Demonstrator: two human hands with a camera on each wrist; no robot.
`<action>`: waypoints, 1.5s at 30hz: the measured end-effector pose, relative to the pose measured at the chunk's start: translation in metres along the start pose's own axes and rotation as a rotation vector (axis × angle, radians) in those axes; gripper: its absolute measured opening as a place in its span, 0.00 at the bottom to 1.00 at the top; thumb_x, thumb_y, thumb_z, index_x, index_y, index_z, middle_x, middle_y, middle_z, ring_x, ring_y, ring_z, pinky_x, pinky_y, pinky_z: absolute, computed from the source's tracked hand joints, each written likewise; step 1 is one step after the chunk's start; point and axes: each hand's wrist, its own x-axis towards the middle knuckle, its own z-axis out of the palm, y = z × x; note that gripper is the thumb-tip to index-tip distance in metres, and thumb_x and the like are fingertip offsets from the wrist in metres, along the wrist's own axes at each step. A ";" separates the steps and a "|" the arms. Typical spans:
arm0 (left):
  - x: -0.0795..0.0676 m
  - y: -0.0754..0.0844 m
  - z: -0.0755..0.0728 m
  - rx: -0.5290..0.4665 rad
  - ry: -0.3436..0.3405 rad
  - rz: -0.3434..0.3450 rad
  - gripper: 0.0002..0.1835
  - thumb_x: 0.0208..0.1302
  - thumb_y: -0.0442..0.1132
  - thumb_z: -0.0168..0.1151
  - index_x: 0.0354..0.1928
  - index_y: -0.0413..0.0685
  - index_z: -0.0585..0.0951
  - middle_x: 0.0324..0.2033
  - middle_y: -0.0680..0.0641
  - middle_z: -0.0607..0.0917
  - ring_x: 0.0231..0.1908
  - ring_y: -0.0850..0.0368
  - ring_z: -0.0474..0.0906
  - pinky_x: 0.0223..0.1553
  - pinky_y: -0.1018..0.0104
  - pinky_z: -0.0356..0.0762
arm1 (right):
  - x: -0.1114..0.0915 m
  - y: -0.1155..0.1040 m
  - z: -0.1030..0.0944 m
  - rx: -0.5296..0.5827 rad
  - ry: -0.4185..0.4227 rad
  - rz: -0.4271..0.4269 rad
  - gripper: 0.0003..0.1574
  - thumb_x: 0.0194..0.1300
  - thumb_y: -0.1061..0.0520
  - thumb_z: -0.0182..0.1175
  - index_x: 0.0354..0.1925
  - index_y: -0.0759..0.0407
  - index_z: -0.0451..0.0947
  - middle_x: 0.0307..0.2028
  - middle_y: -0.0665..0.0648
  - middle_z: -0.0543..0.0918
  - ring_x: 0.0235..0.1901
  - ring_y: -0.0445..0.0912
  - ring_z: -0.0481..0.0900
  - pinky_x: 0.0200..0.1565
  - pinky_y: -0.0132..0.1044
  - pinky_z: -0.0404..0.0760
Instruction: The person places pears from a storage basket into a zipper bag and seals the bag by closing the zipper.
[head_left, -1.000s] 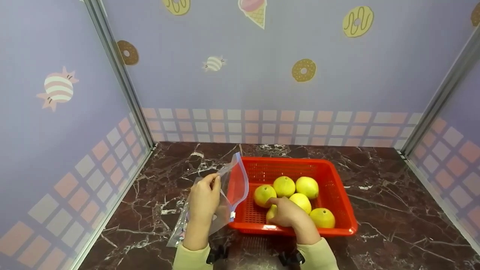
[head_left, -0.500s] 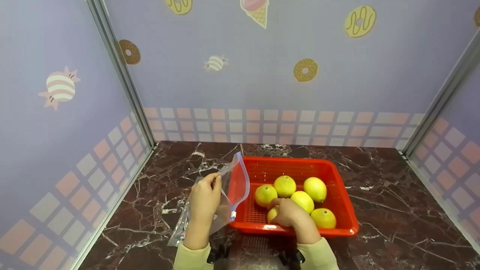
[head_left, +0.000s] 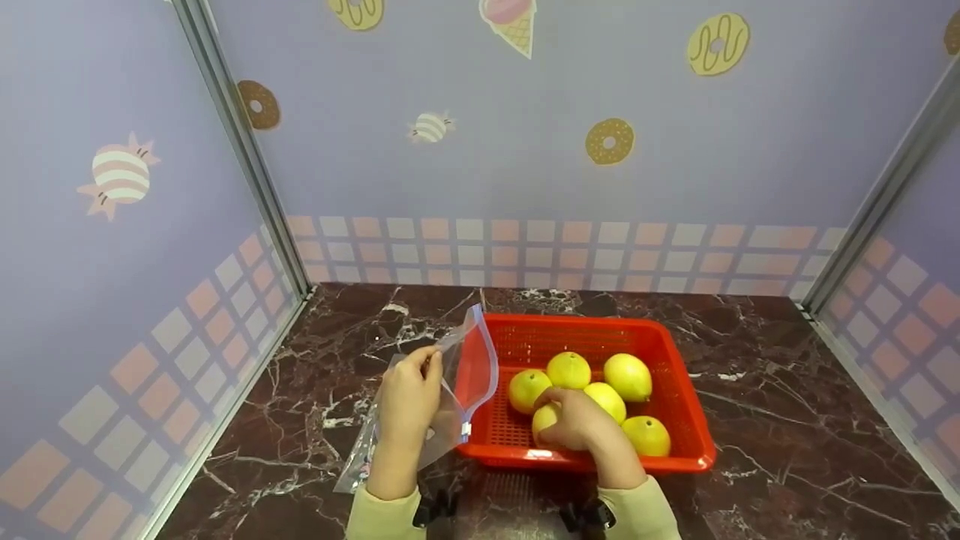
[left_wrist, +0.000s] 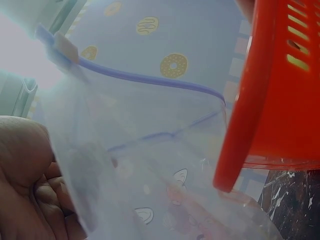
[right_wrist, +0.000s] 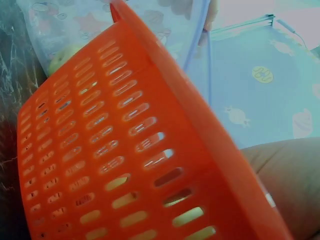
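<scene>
My left hand (head_left: pixel 409 397) pinches the edge of a clear zip bag (head_left: pixel 489 375), whose purple-rimmed mouth gapes toward a red plastic basket (head_left: pixel 686 405). In the left wrist view the bag (left_wrist: pixel 140 120) stands open beside the basket's rim, with the slider at one end. My right hand (head_left: pixel 581 421) reaches over the near rim and grips a yellow-green citrus fruit (head_left: pixel 546 421), partly hidden by the fingers. Several more such fruits (head_left: pixel 646 436) lie around it in the basket. The basket wall (right_wrist: pixel 100 130) hides the fingers in the right wrist view.
Beneath everything is a dark marbled tabletop (head_left: pixel 795 420). Purple panels (head_left: pixel 525 180) with printed sweets close it off at the back and sides. Through the bag, a round yellow-green fruit (right_wrist: pixel 62 59) shows in the right wrist view.
The fruit at the basket's back right has rolled a little to the right. My right hand has shifted its grip, and more of its fruit shows. The left hand and bag stay put.
</scene>
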 end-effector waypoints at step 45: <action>0.001 -0.001 0.002 -0.014 -0.004 0.017 0.10 0.70 0.38 0.62 0.45 0.43 0.90 0.21 0.49 0.83 0.22 0.56 0.72 0.27 0.57 0.74 | 0.002 -0.009 -0.009 0.358 0.302 -0.063 0.29 0.54 0.57 0.77 0.55 0.53 0.83 0.59 0.59 0.83 0.57 0.57 0.80 0.56 0.54 0.81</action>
